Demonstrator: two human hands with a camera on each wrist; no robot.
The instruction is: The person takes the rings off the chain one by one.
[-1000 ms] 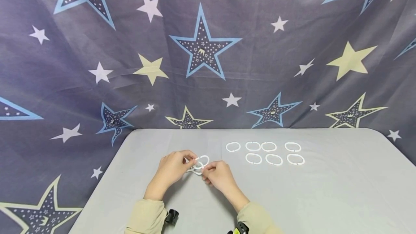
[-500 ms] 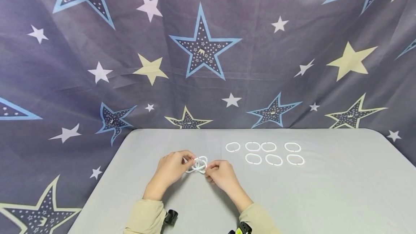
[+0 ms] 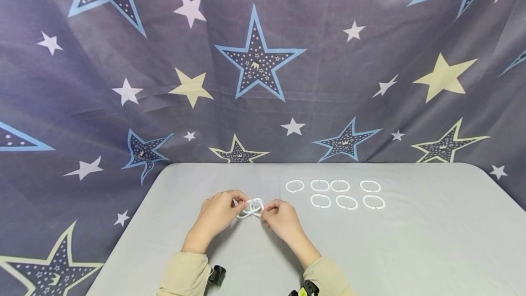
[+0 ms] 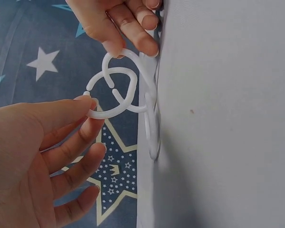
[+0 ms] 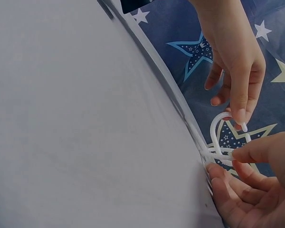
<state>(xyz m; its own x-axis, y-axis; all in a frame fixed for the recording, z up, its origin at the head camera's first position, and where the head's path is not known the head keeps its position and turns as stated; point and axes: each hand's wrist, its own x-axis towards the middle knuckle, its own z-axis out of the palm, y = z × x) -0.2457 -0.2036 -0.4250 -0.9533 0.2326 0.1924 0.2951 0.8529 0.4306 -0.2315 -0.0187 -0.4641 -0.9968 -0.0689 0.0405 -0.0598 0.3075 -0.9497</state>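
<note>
My left hand (image 3: 218, 214) pinches a white oval plastic link (image 4: 131, 90) between thumb and index finger; this link has a narrow gap in its side. Opposite it, my right hand (image 3: 283, 223) pinches a second white link (image 4: 131, 53) by thumb and fingertips. Both links cross and pass through each other in the left wrist view. A third link (image 4: 153, 137) hangs from the second one, its lower end near or on the table. In the right wrist view the left hand (image 5: 240, 61) is above, the right hand (image 5: 256, 190) below, and the links partly overlap.
Several loose white links lie flat in two rough rows at the back of the grey table (image 3: 411, 241), among them a single link (image 3: 294, 180) nearest the hands. A star-patterned curtain (image 3: 320, 81) hangs behind the table's far edge.
My right hand has shifted slightly right, and its link has turned and been drawn out against the one in the left hand. The left hand stays almost still.
</note>
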